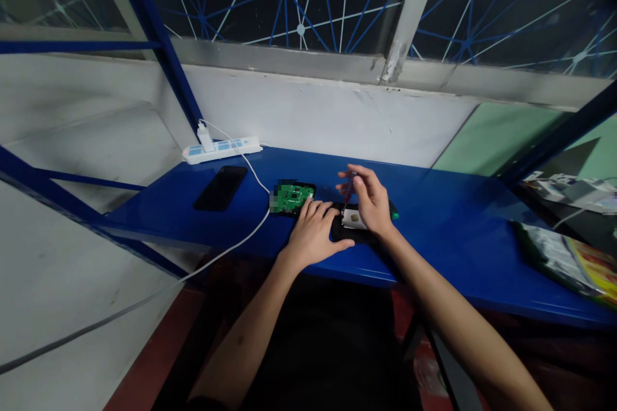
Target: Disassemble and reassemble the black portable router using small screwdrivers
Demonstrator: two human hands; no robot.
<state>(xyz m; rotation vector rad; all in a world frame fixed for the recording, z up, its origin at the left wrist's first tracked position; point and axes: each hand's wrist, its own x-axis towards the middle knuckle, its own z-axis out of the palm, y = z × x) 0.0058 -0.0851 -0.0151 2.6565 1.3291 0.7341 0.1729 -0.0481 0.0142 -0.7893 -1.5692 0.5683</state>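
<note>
My right hand point(371, 199) is closed around a slim screwdriver point(349, 186), held nearly upright. The tool's tip points down at the left end of a silver metal plate point(353, 218) on a black device housing point(343, 232). My left hand point(312, 231) lies with fingers stretched and thumb spread at the left side of this housing, seemingly touching it. Close to its fingertips sits a green circuit board point(295, 196) in a black frame, partly blurred out at its left. Something small and green point(394, 213) shows beyond my right wrist.
A black phone point(220, 188) lies on the blue table point(448, 237) to the left. Behind it stands a white power strip point(222, 149) with a charger; a white cable point(241, 241) crosses the table's left part. A colourful plastic packet point(569, 263) lies far right.
</note>
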